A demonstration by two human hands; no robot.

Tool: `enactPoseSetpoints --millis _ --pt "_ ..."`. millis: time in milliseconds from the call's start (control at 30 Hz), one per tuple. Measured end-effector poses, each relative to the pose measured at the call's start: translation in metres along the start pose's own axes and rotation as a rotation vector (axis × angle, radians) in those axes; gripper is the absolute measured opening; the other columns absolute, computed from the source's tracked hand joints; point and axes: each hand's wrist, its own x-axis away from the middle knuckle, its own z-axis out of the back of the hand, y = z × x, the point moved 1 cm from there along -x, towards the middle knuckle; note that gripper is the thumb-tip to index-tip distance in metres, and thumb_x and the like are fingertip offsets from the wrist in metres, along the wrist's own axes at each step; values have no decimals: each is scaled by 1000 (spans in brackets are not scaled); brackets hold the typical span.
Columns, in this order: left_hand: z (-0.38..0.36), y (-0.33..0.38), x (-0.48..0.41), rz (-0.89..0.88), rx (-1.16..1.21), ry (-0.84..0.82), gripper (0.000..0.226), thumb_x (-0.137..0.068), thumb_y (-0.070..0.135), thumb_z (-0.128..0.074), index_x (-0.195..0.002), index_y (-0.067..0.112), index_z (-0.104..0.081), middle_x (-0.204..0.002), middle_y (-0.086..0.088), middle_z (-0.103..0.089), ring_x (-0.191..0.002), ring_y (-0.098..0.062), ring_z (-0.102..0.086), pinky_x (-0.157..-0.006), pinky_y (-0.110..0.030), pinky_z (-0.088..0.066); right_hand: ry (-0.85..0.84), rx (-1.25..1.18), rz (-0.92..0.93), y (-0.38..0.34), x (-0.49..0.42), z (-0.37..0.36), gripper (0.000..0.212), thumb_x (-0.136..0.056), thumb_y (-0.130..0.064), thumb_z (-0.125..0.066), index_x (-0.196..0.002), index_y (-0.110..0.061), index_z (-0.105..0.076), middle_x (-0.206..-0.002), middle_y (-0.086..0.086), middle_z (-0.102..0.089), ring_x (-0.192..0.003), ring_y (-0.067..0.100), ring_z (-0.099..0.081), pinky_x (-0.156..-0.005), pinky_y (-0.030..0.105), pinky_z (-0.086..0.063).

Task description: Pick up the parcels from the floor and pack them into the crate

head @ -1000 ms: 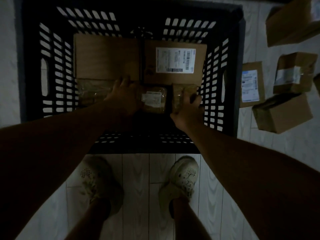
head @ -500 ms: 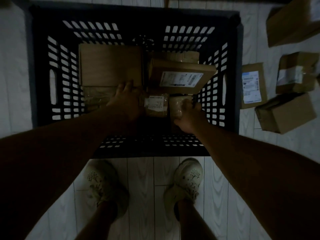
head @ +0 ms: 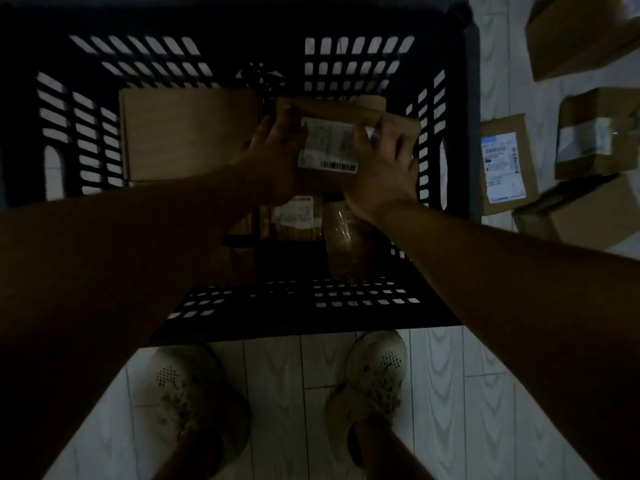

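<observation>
Parcel (head: pixel 346 110) raised, brown cardboard, white barcode label (head: pixel 328 147)

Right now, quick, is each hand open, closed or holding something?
Left hand: closed, gripping the left side of the labelled parcel.
Right hand: closed, gripping the right side of the same parcel.

Two pale lace-up shoes, scuffed, with perforated toe patches. Left shoe (head: pixel 194 393) and right shoe (head: pixel 375 379) both sit well below the fingers (head: pixel 273 128), toes pointing up-frame. Right shoe is roughly straight under the fingers, left shoe down and to their left. Bare left shin (head: pixel 197 459) and right shin (head: pixel 384 452) rise from them. Pale tiles (head: pixel 277 393) underneath, wood-grain pattern, thin grout lines. Dim light.
</observation>
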Motion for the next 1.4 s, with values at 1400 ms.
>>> enactPoseSetpoints --millis 1400 --pt "147 46 159 81 152 -17 73 -92 39 -50 -149 14 -12 -156 -17 -7 -142 -33 -6 -114 -40 -6 -373 -30 45 -25 106 167 81 -90 -55 -48 -151 -24 -5 -158 10 2 -144 31 2 -117 44 -9"
